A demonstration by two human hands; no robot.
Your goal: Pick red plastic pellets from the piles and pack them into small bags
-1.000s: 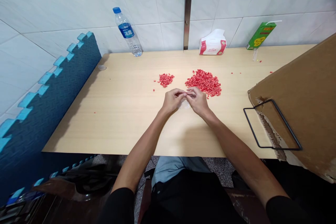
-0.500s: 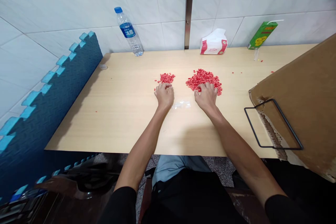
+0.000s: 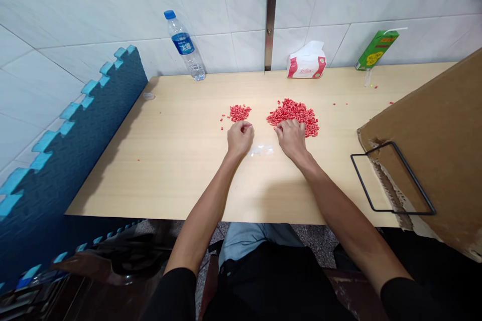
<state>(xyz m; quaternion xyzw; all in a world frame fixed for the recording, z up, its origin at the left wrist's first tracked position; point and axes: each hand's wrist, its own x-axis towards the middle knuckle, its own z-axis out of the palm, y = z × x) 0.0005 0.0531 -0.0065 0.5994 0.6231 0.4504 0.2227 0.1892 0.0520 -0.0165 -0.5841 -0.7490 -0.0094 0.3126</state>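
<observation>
Two heaps of small red pellet-like pieces lie on the wooden table (image 3: 181,170). My left hand (image 3: 240,137) is at the near edge of the smaller heap (image 3: 240,112), its fingers curled together; anything inside them is too small to make out. At the near left side of the larger heap (image 3: 291,112) is my right hand (image 3: 291,136), fingers bent and pressed together. Whether a piece sits in that pinch is hidden. A small clear plastic packet (image 3: 262,150) lies flat between my wrists. A few stray red pieces are scattered left of the smaller heap.
Along the tiled wall stand a water bottle (image 3: 186,47), a tissue pack (image 3: 307,62) and a green drink carton (image 3: 376,50). A cardboard sheet (image 3: 425,135) with a black wire frame (image 3: 412,175) bounds the right. Blue foam mats (image 3: 83,145) line the left.
My left hand has moved slightly right, away from the stray pieces, and its fingers have curled tighter. My right hand has shifted a little left along the larger heap, its fingers drawn together.
</observation>
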